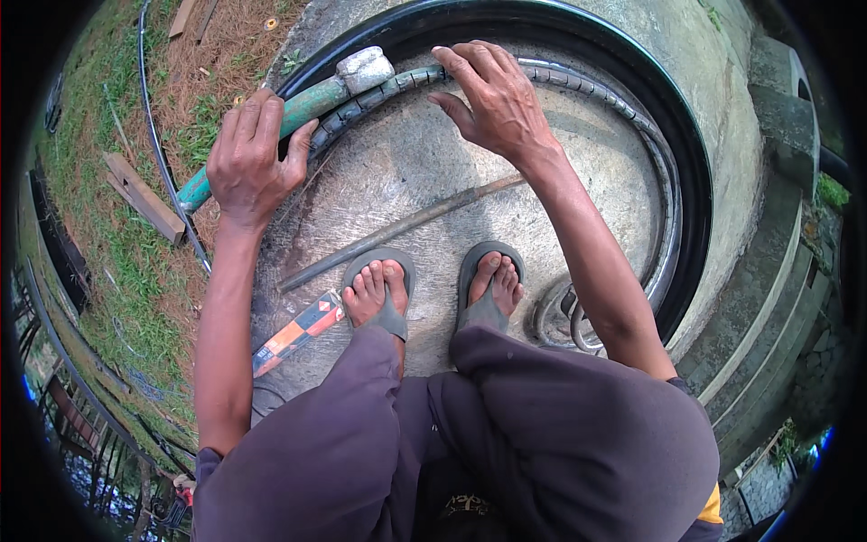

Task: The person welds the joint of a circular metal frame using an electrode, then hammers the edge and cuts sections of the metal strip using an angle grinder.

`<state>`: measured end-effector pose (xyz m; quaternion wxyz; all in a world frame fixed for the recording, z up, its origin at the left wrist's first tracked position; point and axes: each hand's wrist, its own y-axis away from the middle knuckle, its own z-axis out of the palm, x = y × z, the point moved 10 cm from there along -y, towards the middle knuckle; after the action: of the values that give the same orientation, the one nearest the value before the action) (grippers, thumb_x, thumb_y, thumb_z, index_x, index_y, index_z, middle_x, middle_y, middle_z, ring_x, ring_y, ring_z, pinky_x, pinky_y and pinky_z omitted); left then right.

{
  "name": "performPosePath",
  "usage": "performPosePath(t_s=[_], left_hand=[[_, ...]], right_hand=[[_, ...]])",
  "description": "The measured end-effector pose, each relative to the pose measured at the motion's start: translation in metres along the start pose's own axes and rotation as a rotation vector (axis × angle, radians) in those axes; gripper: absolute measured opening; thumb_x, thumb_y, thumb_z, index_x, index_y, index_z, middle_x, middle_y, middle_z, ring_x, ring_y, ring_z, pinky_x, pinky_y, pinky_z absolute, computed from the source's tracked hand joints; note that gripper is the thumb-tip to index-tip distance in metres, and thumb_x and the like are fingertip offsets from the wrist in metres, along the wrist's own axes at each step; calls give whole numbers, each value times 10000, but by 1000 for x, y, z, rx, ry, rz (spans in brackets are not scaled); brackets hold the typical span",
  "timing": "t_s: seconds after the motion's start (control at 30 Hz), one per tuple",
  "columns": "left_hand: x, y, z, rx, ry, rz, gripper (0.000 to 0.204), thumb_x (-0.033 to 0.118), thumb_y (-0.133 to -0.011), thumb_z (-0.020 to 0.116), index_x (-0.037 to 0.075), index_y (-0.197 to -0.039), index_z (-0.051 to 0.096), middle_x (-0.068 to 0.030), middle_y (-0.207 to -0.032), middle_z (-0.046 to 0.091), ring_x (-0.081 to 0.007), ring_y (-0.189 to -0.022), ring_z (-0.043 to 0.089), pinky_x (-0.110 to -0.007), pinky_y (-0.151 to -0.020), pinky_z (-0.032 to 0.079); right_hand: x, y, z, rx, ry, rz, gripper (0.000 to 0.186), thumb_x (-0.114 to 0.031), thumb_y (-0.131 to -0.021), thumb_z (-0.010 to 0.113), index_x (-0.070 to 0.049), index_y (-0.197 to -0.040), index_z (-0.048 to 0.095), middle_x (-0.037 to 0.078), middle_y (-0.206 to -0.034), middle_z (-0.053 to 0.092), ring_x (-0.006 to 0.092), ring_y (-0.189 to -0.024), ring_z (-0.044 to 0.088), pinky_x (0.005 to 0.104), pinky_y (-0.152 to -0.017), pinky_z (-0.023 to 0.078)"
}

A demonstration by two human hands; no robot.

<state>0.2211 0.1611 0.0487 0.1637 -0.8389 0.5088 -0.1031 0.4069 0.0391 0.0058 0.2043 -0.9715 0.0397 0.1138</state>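
Observation:
My left hand (248, 163) is wrapped over a green tube (318, 104), which has a lumpy grey-white block (365, 70) at its far end. The tube slants across the far left part of a large black ring (694, 181), shaped like a tire. Inside it runs a thinner ring (632, 113), its surface crossed by dark bands or slits. My right hand (497, 108) reaches over this thinner ring with thumb and fingers apart; whether the fingertips touch it is hard to tell.
A long metal bar (388, 230) lies on the concrete (397, 163) beyond my sandals. Beside my left foot is an orange and grey package (298, 332). A coiled metal piece (564, 316) sits near my right knee. Grass, a wood plank (144, 197) and a black hose (158, 135) are at left, concrete steps (759, 298) at right.

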Motion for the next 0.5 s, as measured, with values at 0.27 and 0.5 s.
performPosePath(t_s=[0.27,0.5], left_hand=[[-1,3,1,35,-7,-2,383,317,-794,819,69,-1057,691,-64,-1130,712,-241,-914,688,-356,-751,567],[0,2,2,29,-1,-14,390,320,-784,824,75,-1053,682,-52,-1136,706,-235,-904,685,-351,-745,560]], right_hand=[[-5,-6,24,-58,-11,-100,485,-424,-874,756,-103,-1214,626,75,-1071,640,244,-1043,627,408,-913,516],[-6,-7,23,-29,-11,-146,491,-435,-863,765,-126,-1220,631,67,-1105,647,246,-1045,633,413,-929,512]])
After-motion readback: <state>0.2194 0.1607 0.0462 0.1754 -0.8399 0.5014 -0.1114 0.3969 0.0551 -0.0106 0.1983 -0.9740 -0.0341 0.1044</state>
